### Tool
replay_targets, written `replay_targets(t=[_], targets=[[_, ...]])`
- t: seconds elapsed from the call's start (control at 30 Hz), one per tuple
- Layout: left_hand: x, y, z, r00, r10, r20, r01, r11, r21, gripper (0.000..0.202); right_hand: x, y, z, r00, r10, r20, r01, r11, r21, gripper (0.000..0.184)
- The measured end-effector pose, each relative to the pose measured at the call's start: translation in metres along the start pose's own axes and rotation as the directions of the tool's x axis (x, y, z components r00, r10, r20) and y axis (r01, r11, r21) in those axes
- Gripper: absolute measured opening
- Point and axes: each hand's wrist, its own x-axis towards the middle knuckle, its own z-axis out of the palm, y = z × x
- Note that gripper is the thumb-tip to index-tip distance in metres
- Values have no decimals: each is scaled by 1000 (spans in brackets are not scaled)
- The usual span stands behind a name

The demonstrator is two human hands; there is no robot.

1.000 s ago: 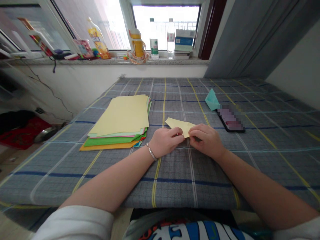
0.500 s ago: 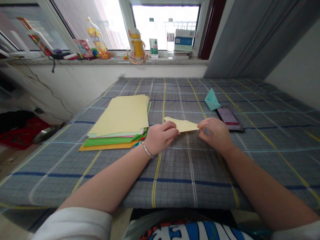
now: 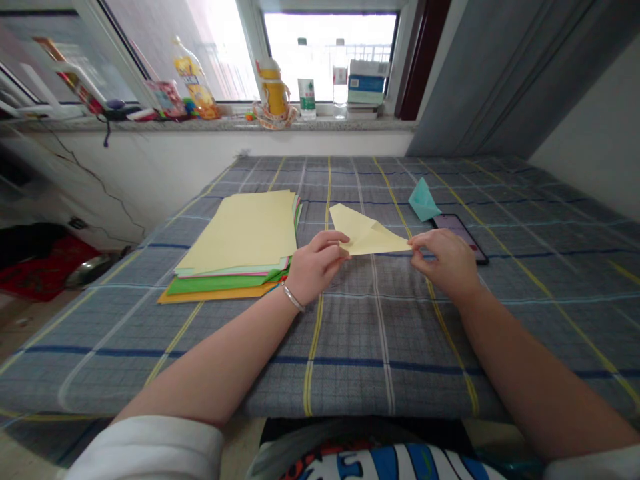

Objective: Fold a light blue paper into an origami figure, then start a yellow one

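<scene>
A folded pale yellow paper (image 3: 364,235) is lifted a little over the plaid cloth (image 3: 350,333), stretched between both hands. My left hand (image 3: 316,265) pinches its left corner with thumb and fingers. My right hand (image 3: 447,263) pinches its right tip. A stack of coloured paper sheets (image 3: 240,243), yellow on top, lies to the left of my left hand.
A folded teal paper piece (image 3: 423,199) and a phone (image 3: 463,230) lie beyond my right hand. Bottles (image 3: 306,83), a yellow jar and a box stand on the windowsill (image 3: 200,123). A curtain (image 3: 500,73) hangs at the right. The floor at the left holds a red mat.
My hands have moved apart, drawing the yellow paper out wider and raising it; its far flap has opened up. The right hand shifted right, toward the phone.
</scene>
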Motion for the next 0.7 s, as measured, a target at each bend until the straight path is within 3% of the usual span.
replay_targets(t=[0.23,0.4,0.53,0.63,0.7], targets=[[0,-9,18,990,-135,33,139,959,-247,10,1,10,-6,1000,3,-9,-4,997,-76,9],[0,-19,22,974,-225,10,218,928,-304,9,2,10,-9,999,45,-20,-46,996,-79,8],[-1,-22,24,960,-280,-1,265,907,-327,10,2,-8,-5,998,24,-58,-24,1000,5,13],[-1,-17,26,969,-239,58,244,911,-332,10,3,-30,3,998,-69,-1,69,997,29,20],[-1,-12,27,975,-198,99,220,916,-336,9,4,-43,7,993,-113,18,112,992,57,12]])
